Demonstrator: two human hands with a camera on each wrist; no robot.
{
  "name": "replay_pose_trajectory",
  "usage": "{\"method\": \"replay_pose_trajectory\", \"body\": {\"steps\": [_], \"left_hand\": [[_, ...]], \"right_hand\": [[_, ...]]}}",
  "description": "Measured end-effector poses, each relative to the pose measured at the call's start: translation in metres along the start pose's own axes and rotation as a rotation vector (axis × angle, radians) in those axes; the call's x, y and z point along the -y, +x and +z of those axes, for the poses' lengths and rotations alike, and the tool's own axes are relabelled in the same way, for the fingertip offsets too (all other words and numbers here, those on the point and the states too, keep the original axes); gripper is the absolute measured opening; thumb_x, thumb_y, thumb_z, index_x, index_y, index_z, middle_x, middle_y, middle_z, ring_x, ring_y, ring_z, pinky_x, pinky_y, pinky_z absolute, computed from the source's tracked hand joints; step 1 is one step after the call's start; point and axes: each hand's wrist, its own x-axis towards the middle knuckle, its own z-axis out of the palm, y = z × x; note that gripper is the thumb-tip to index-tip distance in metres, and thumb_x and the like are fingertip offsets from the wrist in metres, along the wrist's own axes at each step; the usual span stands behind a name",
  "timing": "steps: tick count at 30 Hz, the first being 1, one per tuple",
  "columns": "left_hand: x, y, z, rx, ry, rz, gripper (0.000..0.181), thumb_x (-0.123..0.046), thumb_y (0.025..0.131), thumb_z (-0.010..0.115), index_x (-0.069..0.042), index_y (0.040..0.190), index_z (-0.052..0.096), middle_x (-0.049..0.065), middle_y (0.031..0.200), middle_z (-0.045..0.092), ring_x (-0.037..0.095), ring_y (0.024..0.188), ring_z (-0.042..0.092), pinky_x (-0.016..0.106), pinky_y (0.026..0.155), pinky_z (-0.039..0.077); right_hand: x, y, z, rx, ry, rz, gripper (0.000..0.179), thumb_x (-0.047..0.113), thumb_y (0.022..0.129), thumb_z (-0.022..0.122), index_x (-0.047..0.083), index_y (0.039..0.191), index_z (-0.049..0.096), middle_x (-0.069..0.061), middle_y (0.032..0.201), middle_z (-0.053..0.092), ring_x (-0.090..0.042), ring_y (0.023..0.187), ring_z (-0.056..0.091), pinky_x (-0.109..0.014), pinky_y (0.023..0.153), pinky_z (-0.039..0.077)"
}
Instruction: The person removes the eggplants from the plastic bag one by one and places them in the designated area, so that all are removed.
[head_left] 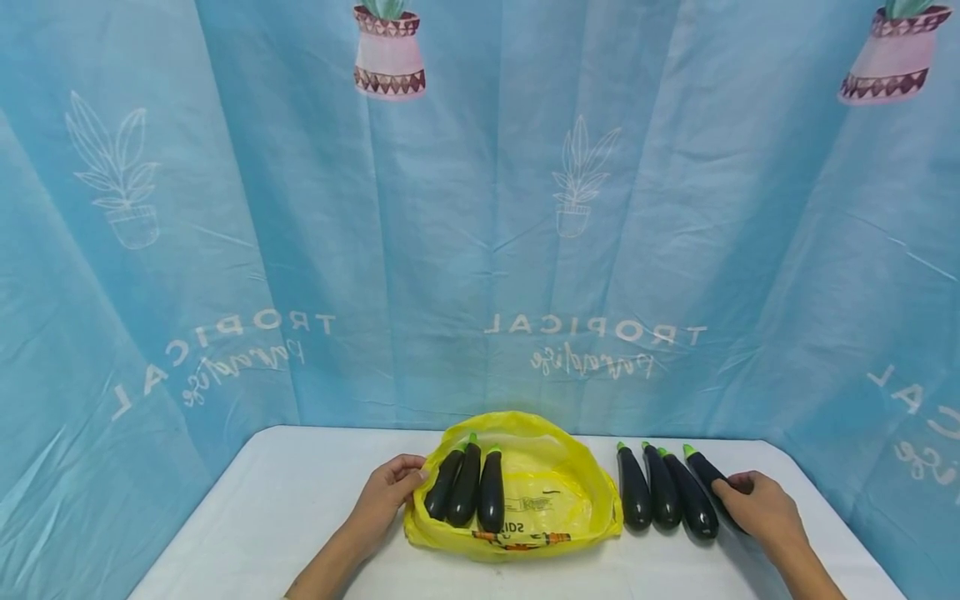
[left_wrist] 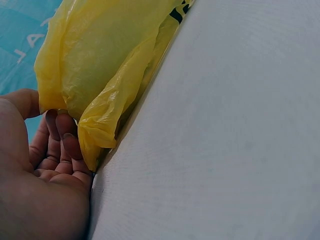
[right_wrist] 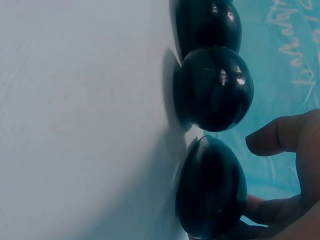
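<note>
A yellow plastic bag point(head_left: 558, 467) lies spread with its mouth wide, and three dark eggplants point(head_left: 491, 492) rest side by side in its left part. At its left edge my left hand point(head_left: 390, 492) pinches the bag's rim; in the left wrist view, thumb and fingers point(left_wrist: 65, 132) meet at the yellow film. On the right, my right hand point(head_left: 757, 504) is at the outermost eggplant point(head_left: 701, 467) of a row. From the right wrist, that eggplant point(right_wrist: 212, 187) has fingers along its far side, while the thumb point(right_wrist: 275, 137) stands apart from it.
Several more glossy eggplants point(head_left: 663, 492) with green stems lie in a row between the bag and my right hand. The white table point(head_left: 315, 467) ends at a blue printed curtain point(head_left: 450, 250) behind and at both sides.
</note>
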Motion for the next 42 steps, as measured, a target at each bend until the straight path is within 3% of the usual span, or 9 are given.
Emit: {"method": "replay_pose_trajectory", "body": {"steps": [21,32,38,42], "left_hand": [[0.001,0.002,0.001,0.003,0.012,0.008,0.031,-0.020,0.101,0.068,0.001,0.123,0.067,0.009,0.107,0.073,0.020,0.094,0.064,0.027,0.077,0.054],[0.002,0.001,-0.001,0.014,0.015,0.016,0.032,-0.021,0.101,0.068,0.002,0.123,0.066,0.009,0.107,0.073,0.018,0.093,0.064,0.026,0.078,0.054],[0.002,0.001,-0.001,0.010,0.018,0.012,0.031,-0.020,0.101,0.068,0.001,0.123,0.066,0.010,0.109,0.073,0.019,0.095,0.065,0.026,0.079,0.055],[0.002,0.001,0.000,0.008,0.015,0.007,0.031,-0.020,0.101,0.068,0.001,0.124,0.066,0.009,0.109,0.073,0.019,0.095,0.065,0.026,0.079,0.055]], "right_hand": [[0.000,-0.001,0.002,0.026,-0.006,-0.014,0.053,0.031,0.098,0.061,-0.018,0.119,0.059,-0.034,0.109,0.064,-0.045,0.098,0.062,-0.052,0.078,0.054],[0.003,-0.002,-0.001,0.030,-0.027,-0.036,0.060,0.034,0.097,0.061,-0.019,0.124,0.056,-0.037,0.115,0.061,-0.047,0.103,0.061,-0.054,0.081,0.054],[0.014,-0.007,-0.007,-0.028,-0.075,-0.135,0.064,0.035,0.098,0.061,-0.020,0.130,0.053,-0.042,0.126,0.057,-0.055,0.114,0.057,-0.064,0.095,0.049],[0.029,-0.017,-0.011,-0.078,-0.069,-0.219,0.061,0.033,0.099,0.062,-0.018,0.132,0.055,-0.041,0.130,0.057,-0.057,0.118,0.055,-0.067,0.097,0.047]]}}
